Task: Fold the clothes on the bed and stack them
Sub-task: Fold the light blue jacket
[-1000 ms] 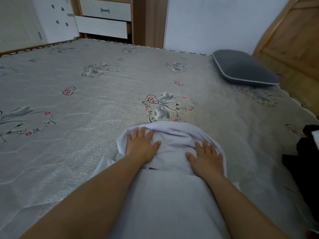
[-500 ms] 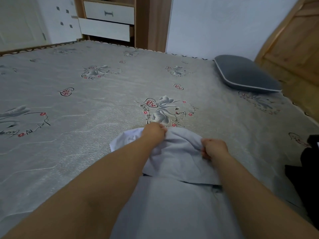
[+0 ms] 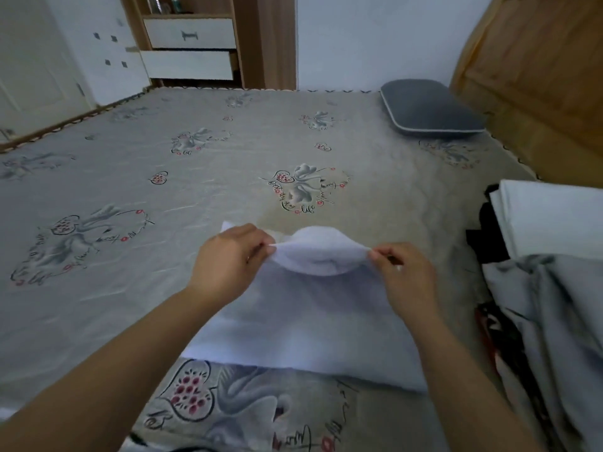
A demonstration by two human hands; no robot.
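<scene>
A second ago I had both palms flat on the pale garment, smoothing its far end; half a second ago they had curled onto that edge. Now my left hand [image 3: 233,256] pinches one end of the far edge of the white garment [image 3: 313,318], thumb and fingers clamped on the cloth, and has lifted it off the bedspread [image 3: 130,197]. A small flap of the same cloth pokes out just beyond that hand.

Moving right, the lifted edge sags between my hands in a soft loop, while the rest of the garment lies flat on the bed in front of me, its near edge straight across the printed cover.

My right hand [image 3: 403,272] pinches the other end of the same edge, fingers closed on the fabric, at about the same height as the left.

So I judge the smoothing is finished and a fold is starting: the far end should come toward me and be laid over the near half. The sag in the middle could crease if I do not keep the edge taut.

Further right, at the bed's side, lies a heap of unfolded clothes [image 3: 551,321] in grey and dark cloth, and behind it a folded white piece [image 3: 551,220]. A grey pillow [image 3: 427,107] sits well apart near the headboard.
</scene>
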